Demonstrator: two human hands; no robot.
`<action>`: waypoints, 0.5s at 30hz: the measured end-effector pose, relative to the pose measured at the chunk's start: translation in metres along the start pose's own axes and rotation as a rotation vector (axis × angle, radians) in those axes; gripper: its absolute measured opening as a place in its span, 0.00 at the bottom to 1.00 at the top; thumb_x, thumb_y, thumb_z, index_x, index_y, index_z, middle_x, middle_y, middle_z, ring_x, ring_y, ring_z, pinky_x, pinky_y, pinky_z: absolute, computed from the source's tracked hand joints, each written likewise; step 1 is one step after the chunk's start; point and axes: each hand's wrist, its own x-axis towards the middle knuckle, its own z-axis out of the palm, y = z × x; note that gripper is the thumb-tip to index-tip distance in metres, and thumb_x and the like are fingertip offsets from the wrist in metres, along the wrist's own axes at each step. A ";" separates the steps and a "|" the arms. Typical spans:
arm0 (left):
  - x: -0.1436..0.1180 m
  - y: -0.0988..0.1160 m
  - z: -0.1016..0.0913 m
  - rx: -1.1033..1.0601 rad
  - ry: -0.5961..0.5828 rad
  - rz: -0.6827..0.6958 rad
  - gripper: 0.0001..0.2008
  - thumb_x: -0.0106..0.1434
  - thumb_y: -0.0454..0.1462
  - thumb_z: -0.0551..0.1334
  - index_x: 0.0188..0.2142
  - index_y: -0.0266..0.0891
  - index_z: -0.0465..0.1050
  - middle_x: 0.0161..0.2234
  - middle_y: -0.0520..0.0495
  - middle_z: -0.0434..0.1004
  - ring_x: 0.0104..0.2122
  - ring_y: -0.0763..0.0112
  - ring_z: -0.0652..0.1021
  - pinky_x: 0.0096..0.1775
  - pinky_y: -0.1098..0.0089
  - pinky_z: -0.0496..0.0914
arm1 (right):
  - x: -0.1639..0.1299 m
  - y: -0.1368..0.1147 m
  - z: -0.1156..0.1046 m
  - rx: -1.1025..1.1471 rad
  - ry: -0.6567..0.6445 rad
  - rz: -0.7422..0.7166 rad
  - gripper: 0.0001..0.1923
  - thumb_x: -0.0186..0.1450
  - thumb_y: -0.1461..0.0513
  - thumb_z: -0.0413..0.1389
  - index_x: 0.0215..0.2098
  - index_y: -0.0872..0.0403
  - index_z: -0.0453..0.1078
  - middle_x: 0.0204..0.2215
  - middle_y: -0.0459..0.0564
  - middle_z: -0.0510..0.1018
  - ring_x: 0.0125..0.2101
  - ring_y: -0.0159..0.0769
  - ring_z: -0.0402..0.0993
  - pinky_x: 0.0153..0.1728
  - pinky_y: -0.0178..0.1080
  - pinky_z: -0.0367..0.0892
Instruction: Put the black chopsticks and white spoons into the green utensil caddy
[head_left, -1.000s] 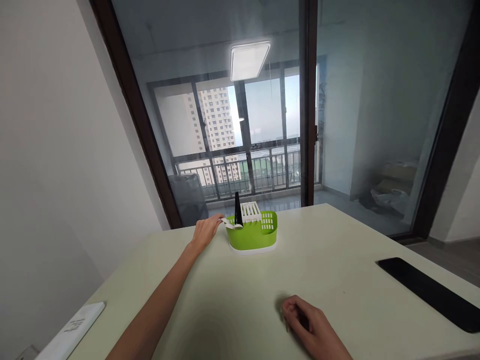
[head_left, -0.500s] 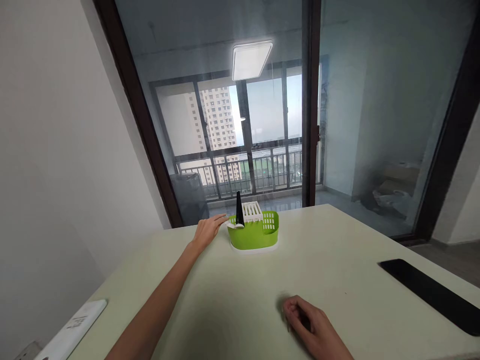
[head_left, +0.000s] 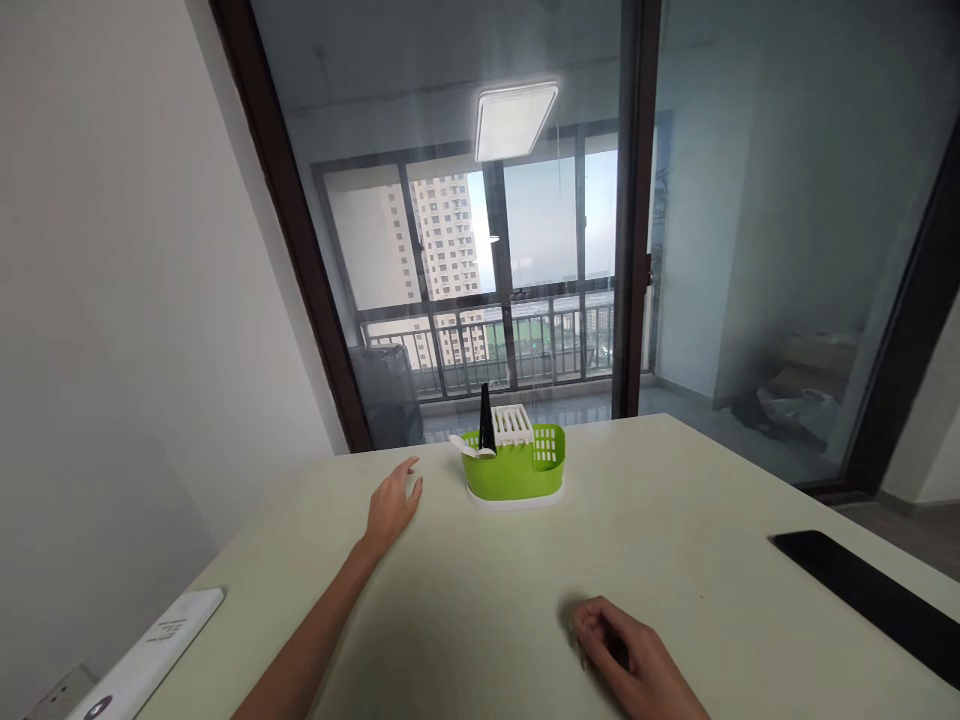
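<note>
Resting open just left of the green basket, the left hand grips nothing; right hand lies curled, well nearer. Risk: a careless nudge could tip the upright black tool.

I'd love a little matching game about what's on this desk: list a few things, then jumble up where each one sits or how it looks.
Things:
1. green caddy
2. black slab
3. white remote
4. right hand

Descriptions:
A. curled loosely, resting on the table near the bottom edge
B. lies at the table's right edge
C. lies at the near left corner
D. stands at the far side, a black handle upright in it

Pairs: 1-D, 2-B, 3-C, 4-A
</note>
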 end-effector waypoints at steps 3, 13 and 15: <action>-0.030 -0.034 0.013 0.025 -0.058 -0.006 0.24 0.71 0.45 0.52 0.62 0.38 0.66 0.63 0.41 0.71 0.64 0.56 0.69 0.64 0.57 0.61 | 0.002 -0.003 -0.001 -0.018 -0.018 -0.003 0.21 0.72 0.44 0.47 0.36 0.51 0.68 0.30 0.46 0.75 0.30 0.35 0.70 0.33 0.34 0.66; -0.072 -0.076 0.008 0.043 -0.289 -0.181 0.32 0.70 0.52 0.49 0.64 0.33 0.66 0.67 0.39 0.64 0.70 0.50 0.57 0.67 0.53 0.55 | 0.099 0.007 -0.017 -0.546 0.285 -0.165 0.24 0.70 0.58 0.45 0.64 0.52 0.57 0.61 0.58 0.65 0.46 0.38 0.77 0.40 0.37 0.74; -0.074 -0.074 0.009 0.048 -0.278 -0.186 0.33 0.70 0.52 0.48 0.64 0.33 0.66 0.67 0.39 0.64 0.70 0.51 0.58 0.68 0.54 0.54 | 0.123 0.014 -0.016 -0.631 0.333 -0.148 0.31 0.68 0.60 0.47 0.69 0.53 0.50 0.68 0.61 0.53 0.58 0.44 0.70 0.45 0.41 0.74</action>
